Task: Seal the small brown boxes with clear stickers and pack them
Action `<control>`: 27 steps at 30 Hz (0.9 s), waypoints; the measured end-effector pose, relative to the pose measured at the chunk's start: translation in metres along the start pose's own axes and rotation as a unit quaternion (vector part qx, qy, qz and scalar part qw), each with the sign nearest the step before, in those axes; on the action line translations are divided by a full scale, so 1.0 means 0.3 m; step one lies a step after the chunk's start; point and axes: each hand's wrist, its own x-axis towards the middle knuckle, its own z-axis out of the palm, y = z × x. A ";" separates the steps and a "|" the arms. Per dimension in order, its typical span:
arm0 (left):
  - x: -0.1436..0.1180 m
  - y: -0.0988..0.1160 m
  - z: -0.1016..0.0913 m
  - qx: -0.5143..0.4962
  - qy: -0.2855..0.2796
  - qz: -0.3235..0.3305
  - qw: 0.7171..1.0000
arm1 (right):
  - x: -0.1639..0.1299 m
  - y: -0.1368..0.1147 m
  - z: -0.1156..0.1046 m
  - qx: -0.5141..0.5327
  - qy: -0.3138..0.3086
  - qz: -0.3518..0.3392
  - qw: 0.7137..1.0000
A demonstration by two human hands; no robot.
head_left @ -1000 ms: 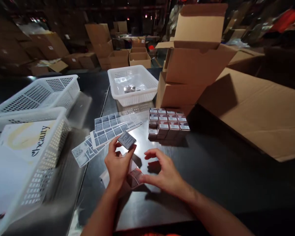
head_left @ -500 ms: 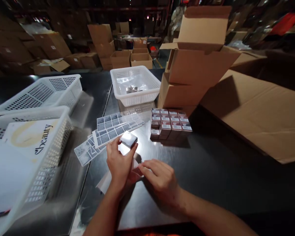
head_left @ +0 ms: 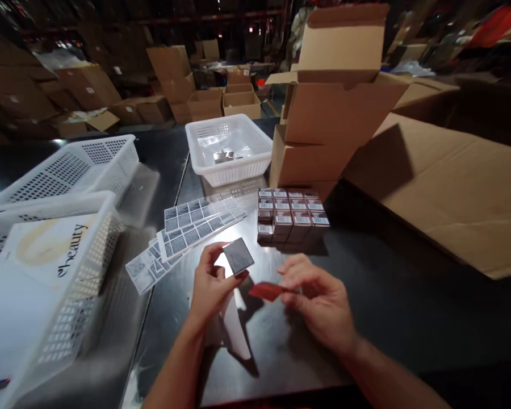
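My left hand (head_left: 213, 284) pinches a small square box (head_left: 239, 255) between fingers and thumb, its flat grey face tilted up. In my right hand (head_left: 317, 298) a small, thin red piece (head_left: 267, 291) is gripped by the fingertips; it looks like a film or sticker, slightly blurred. It lies just right of the box and apart from it. Under my left wrist a white paper sheet (head_left: 235, 329) rests on the table, partly hidden. Several sheets of grey square labels (head_left: 196, 233) overlap beyond my left hand. A block of small boxes with barcodes (head_left: 293, 218) stands beyond my right hand.
At the back sits a white basket (head_left: 232, 176) with plastic bags and metal pieces. Two more white baskets (head_left: 128, 156) are on the left, one holding printed card. Open cartons (head_left: 323, 125) rise at the back right, and a large cardboard flap (head_left: 447, 193) spans the right.
My right hand has moved right, away from the paper sheet, with the red piece in its fingers. My left hand has turned the box, and its face now looks grey instead of shiny.
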 end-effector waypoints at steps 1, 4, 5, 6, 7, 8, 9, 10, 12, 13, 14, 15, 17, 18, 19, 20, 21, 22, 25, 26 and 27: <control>-0.009 0.004 0.010 0.016 -0.028 0.005 0.999 | 0.014 0.000 -0.019 0.025 0.035 0.066 0.997; -0.035 0.014 0.033 0.080 -0.067 0.021 0.994 | 0.044 -0.001 -0.060 0.080 0.032 0.251 0.964; -0.041 0.015 0.038 0.095 -0.073 0.031 0.992 | 0.049 -0.002 -0.067 0.090 0.017 0.295 0.951; -0.046 0.015 0.040 0.109 -0.081 0.041 0.990 | 0.052 -0.004 -0.071 0.094 0.004 0.327 0.940; -0.049 0.015 0.041 0.119 -0.090 0.051 0.988 | 0.053 -0.007 -0.072 0.094 -0.004 0.346 0.934; -0.051 0.014 0.042 0.126 -0.097 0.061 0.985 | 0.054 -0.010 -0.072 0.092 -0.006 0.355 0.930; -0.052 0.013 0.042 0.131 -0.102 0.069 0.984 | 0.055 -0.013 -0.070 0.089 -0.006 0.360 0.929; -0.052 0.013 0.043 0.133 -0.104 0.076 0.983 | 0.055 -0.016 -0.067 0.084 -0.004 0.364 0.928; -0.051 0.012 0.046 0.135 -0.102 0.086 0.982 | 0.056 -0.021 -0.062 0.075 -0.002 0.376 0.923; -0.051 0.011 0.047 0.135 -0.100 0.090 0.982 | 0.056 -0.022 -0.060 0.072 0.001 0.380 0.922; -0.051 0.012 0.048 0.137 -0.098 0.094 0.981 | 0.056 -0.022 -0.058 0.070 0.005 0.381 0.922; -0.052 0.012 0.049 0.140 -0.098 0.098 0.980 | 0.056 -0.022 -0.057 0.069 0.007 0.382 0.921; -0.054 0.014 0.050 0.148 -0.098 0.107 0.978 | 0.056 -0.019 -0.056 0.067 0.009 0.382 0.922; -0.055 0.016 0.050 0.152 -0.098 0.111 0.977 | 0.056 -0.018 -0.056 0.066 0.009 0.383 0.922; -0.055 0.018 0.050 0.153 -0.098 0.113 0.977 | 0.055 -0.016 -0.056 0.065 0.010 0.382 0.922; -0.055 0.020 0.050 0.155 -0.098 0.112 0.977 | 0.055 -0.015 -0.056 0.065 0.011 0.382 0.922; -0.055 0.022 0.051 0.155 -0.099 0.112 0.977 | 0.055 -0.014 -0.055 0.065 0.013 0.382 0.922; -0.054 0.024 0.051 0.155 -0.099 0.111 0.977 | 0.056 -0.013 -0.055 0.065 0.014 0.383 0.921; -0.052 0.025 0.053 0.154 -0.101 0.104 0.977 | 0.056 -0.013 -0.054 0.060 0.016 0.386 0.921; -0.052 0.025 0.053 0.153 -0.101 0.101 0.978 | 0.057 -0.014 -0.053 0.058 0.017 0.386 0.921; -0.053 0.024 0.053 0.152 -0.100 0.097 0.978 | 0.056 -0.014 -0.053 0.058 0.017 0.385 0.921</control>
